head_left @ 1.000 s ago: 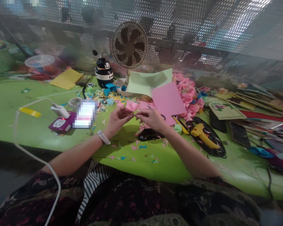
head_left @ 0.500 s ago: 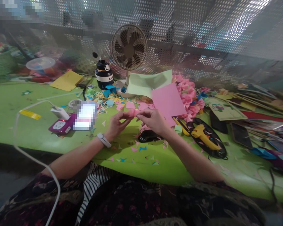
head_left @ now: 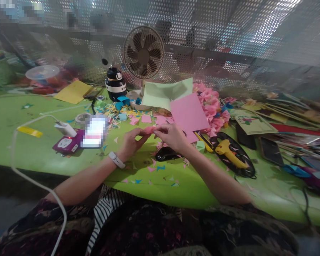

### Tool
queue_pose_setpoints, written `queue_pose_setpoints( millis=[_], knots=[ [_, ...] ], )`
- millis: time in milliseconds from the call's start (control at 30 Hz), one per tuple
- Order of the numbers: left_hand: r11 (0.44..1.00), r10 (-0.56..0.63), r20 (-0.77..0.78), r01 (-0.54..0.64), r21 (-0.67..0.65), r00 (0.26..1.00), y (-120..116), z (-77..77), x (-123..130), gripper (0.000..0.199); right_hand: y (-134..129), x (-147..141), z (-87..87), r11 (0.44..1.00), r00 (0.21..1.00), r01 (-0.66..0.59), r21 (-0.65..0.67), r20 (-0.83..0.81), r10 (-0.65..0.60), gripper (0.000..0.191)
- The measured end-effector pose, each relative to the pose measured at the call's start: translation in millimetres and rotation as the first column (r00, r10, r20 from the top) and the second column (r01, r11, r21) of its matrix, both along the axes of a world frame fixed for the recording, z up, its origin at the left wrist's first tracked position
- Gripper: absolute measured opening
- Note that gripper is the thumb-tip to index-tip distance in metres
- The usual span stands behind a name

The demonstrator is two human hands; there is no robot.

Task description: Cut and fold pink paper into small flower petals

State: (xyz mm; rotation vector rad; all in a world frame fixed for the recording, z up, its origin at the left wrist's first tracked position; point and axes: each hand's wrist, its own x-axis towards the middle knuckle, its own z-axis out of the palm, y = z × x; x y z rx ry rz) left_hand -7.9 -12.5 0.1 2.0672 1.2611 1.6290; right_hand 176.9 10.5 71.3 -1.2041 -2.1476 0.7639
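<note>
Between my two hands, above the middle of the green table, is a small piece of pink paper. The fingertips of my left hand pinch its left side. My right hand pinches its right side with thumb and fingers, and part of the paper is hidden by them. Under my right hand lies a shiny black object, whose kind I cannot make out. Behind the hands are cut pink paper squares and a larger pink sheet.
A yellow glue gun lies on a black tray, with a yellow cutter beside it. Left are a lit phone and a purple power strip with a white cable. A fan, black bottle and pink paper flowers stand behind.
The view has shifted slightly. Both hands stay at nearly the same place, and the pink paper between the fingertips looks a little more bunched.
</note>
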Motion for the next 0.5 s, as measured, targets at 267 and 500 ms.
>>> queue_pose_setpoints(
  millis=[267, 500],
  knots=[
    [0.999, -0.014, -0.016, 0.014, 0.042, 1.000, -1.1, 2.7, 0.4, 0.005, -2.0, -0.5, 2.2, 0.999, 1.000, 0.006, -0.033, -0.026, -0.007, 0.022],
    [0.999, -0.012, -0.032, 0.013, 0.033, 0.999, -1.2, 1.6, 0.0, 0.005, -3.3, -0.4, 2.0, 0.999, 0.999, 0.001, -0.039, -0.032, -0.003, 0.022]
  ],
)
